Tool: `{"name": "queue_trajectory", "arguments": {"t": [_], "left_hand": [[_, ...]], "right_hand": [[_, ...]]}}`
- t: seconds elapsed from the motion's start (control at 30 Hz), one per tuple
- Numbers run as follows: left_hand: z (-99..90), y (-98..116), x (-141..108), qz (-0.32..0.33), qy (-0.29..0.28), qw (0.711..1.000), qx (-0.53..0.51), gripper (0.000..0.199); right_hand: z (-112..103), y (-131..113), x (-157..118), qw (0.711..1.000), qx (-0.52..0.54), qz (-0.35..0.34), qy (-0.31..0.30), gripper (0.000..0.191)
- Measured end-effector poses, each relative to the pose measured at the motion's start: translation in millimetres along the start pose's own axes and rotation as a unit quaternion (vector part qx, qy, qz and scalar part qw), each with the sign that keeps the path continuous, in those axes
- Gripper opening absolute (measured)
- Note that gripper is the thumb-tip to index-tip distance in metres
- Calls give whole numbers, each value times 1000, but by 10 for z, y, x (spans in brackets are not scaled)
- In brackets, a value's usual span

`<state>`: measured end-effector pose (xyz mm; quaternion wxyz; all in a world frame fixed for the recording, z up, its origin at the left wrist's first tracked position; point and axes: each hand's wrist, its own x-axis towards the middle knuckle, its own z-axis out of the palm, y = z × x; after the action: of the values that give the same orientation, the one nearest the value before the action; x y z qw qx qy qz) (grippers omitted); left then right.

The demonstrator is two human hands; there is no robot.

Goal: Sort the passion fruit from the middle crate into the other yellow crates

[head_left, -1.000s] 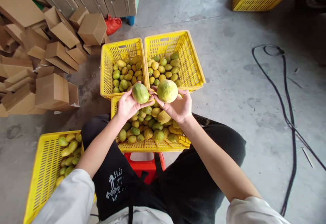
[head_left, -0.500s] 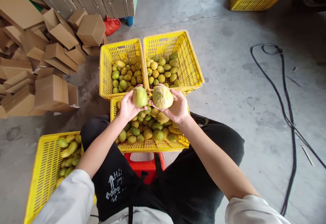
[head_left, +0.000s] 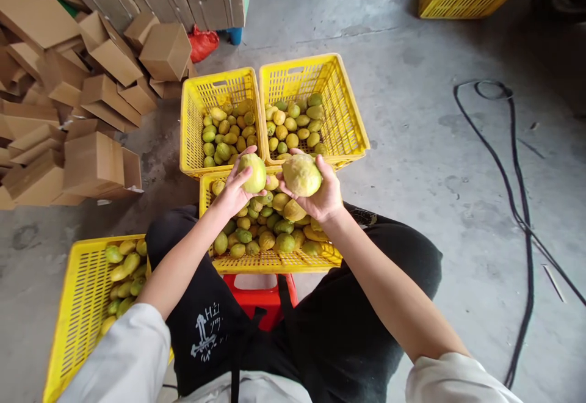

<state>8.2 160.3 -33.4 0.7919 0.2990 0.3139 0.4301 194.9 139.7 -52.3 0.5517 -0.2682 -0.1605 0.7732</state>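
Observation:
My left hand (head_left: 234,192) is closed around a smooth, pale green fruit (head_left: 253,173), its thumb lying across the near side. In my right hand (head_left: 326,196) sits a larger, bumpy, yellowish fruit (head_left: 302,175), cupped from below and from the right. Both fruits are held side by side, a small gap apart, above the near yellow crate (head_left: 274,262). That crate is filled with green and yellow fruits (head_left: 284,243) of mixed sizes, and my hands hide part of its far side. The exact kind of fruit is hard to tell.
Beyond stand two more fruit crates, a left crate (head_left: 192,140) and a right crate (head_left: 341,122). Another crate (head_left: 75,305) stands by my left leg. Cardboard boxes (head_left: 94,162) are heaped at left. A black cable (head_left: 517,189) lies on the floor at right. A red stool (head_left: 259,299) shows between my legs.
The two fruits have moved slightly apart, the right one shifting to the right. Both have been turned in the hands, and my left thumb now wraps over its fruit.

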Motion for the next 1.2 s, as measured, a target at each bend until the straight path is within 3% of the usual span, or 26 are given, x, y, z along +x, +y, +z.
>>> {"name": "queue_trajectory", "arguments": {"t": [0.23,0.43,0.53,0.73,0.97,1.2], "left_hand": [[-19,-41,25,-1,-9,998,55,47],[1,27,11,-30,12,999,-17,48],[-1,10,14,-1,30,999,-15,46],[-7,-68,11,74,54,994,61,41],[5,-101,18,42,50,997,51,35],[19,-26,10,7,61,998,-29,39]], "right_hand": [[4,25,4,999,-10,40,14,30],[15,-107,-3,999,-11,21,-36,36],[-2,-174,5,999,-35,2,-41,33],[-57,-90,35,999,-31,12,20,31],[17,19,35,998,-37,57,-18,32],[12,-77,16,994,-35,83,-56,37]]}}
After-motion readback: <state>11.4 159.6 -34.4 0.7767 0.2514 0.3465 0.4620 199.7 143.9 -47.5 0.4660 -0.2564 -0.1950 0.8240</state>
